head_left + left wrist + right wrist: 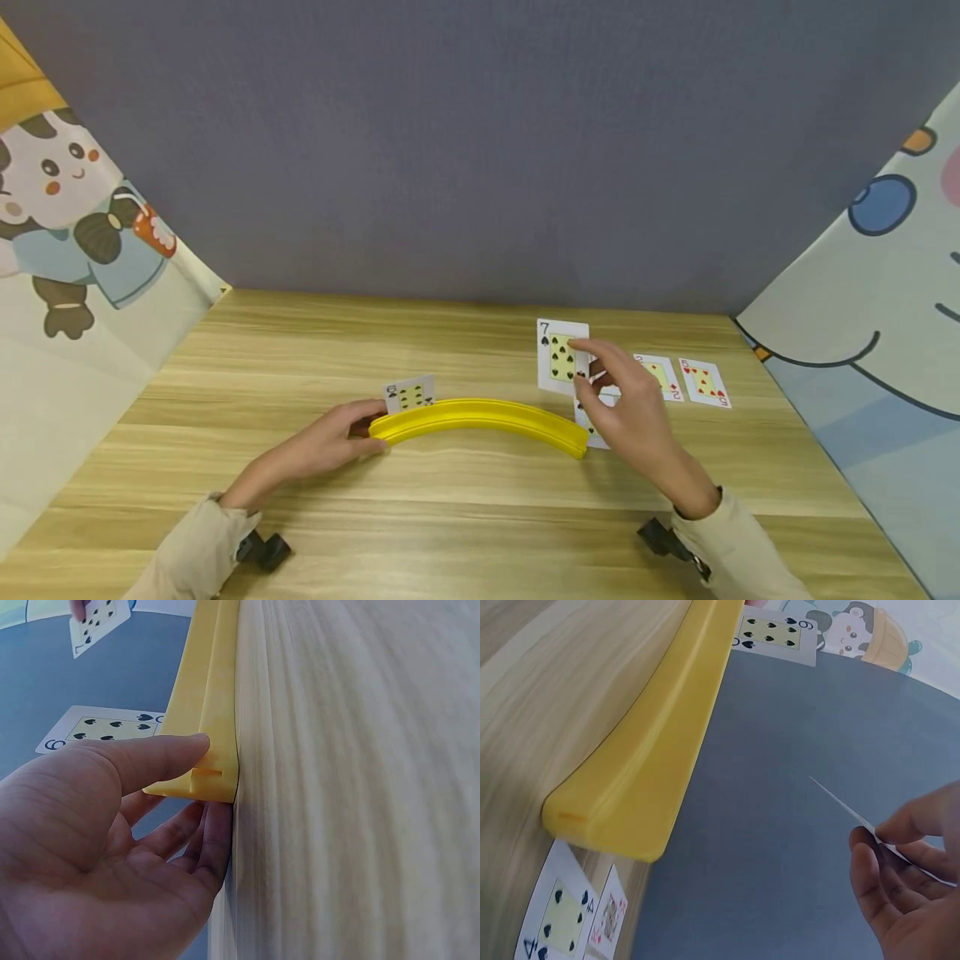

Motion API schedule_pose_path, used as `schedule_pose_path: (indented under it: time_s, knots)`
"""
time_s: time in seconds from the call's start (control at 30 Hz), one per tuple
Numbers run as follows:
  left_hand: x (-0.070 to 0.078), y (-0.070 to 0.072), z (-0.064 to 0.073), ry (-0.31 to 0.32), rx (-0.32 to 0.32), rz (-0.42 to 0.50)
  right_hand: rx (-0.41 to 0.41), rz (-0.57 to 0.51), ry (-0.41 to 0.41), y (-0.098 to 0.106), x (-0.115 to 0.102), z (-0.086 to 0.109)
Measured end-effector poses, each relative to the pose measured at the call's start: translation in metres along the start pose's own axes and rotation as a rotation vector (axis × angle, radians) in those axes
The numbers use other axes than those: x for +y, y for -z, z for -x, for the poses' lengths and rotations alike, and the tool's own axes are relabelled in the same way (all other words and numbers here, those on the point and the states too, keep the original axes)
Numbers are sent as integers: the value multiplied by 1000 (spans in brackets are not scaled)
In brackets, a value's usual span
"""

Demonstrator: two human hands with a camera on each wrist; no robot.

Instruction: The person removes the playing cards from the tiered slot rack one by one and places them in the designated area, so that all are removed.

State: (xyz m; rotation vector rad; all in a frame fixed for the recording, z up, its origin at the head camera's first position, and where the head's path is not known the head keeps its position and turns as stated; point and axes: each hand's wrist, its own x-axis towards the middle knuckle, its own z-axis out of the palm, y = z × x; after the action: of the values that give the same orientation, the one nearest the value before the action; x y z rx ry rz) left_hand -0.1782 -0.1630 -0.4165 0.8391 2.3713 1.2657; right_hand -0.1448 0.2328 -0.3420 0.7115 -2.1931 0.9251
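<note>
A curved yellow card holder (pixel 480 413) lies on the table, with a six of spades (pixel 410 394) standing in its slot near the left end. My left hand (pixel 330 442) grips that left end; in the left wrist view the thumb (pixel 176 756) lies on one side of it and the fingers curl on the other. Above the holder's right end, my right hand (pixel 630 408) pinches a seven of spades (pixel 557 357) between thumb and fingers. The right wrist view shows this card nearly edge-on, raised clear of the holder.
Beside the holder's right end lies a four of spades (pixel 561 919), with a red face card (pixel 609 919) close by. Farther right on the table are a red diamond card (pixel 663 380) and a five of hearts (pixel 705 382). A grey panel (pixel 480 167) stands behind the table.
</note>
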Motion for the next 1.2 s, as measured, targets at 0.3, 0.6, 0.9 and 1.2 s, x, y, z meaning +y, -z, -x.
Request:
schedule_pose_path:
  time_s: [0.3,0.6,0.9,1.2]
  knots:
    - [1,1,0,12,-1,15,6,32,-15,28,2,7]
    - [1,2,0,8,2,-7,-150,201,-161,50,22,18]
    - [1,-1,0,20,-3,11,-225,238,-208,62,40,26]
    - [-1,-1,-1,12,4,7,-261,256,-215,73,60,35]
